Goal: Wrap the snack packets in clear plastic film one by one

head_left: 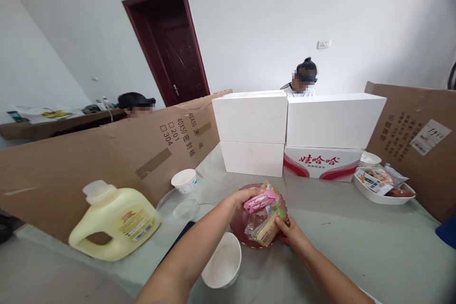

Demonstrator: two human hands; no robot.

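Observation:
A translucent dark red plate (238, 229) with a gold-edged rim holds several wrapped snacks. My left hand (245, 195) reaches over its far left side, fingers closed on a pink snack packet (261, 200). At the near right rim is my right hand (290, 233); its thumb lies over the edge against a clear packet of pale yellow biscuit sticks (266, 232), while its other fingers are partly hidden under the rim. Just in front of the plate, below my left forearm, stands a white paper bowl (224, 263) with nothing visible inside.
White boxes (252, 159) and a red-and-white carton (322, 164) form a wall behind. A yellow detergent jug (114, 221), clear plastic lid (178, 206) and paper cup (184, 180) stand left. A white dish of food packets (384, 197) sits right. Cardboard panels (107, 171) flank the table; two people sit beyond.

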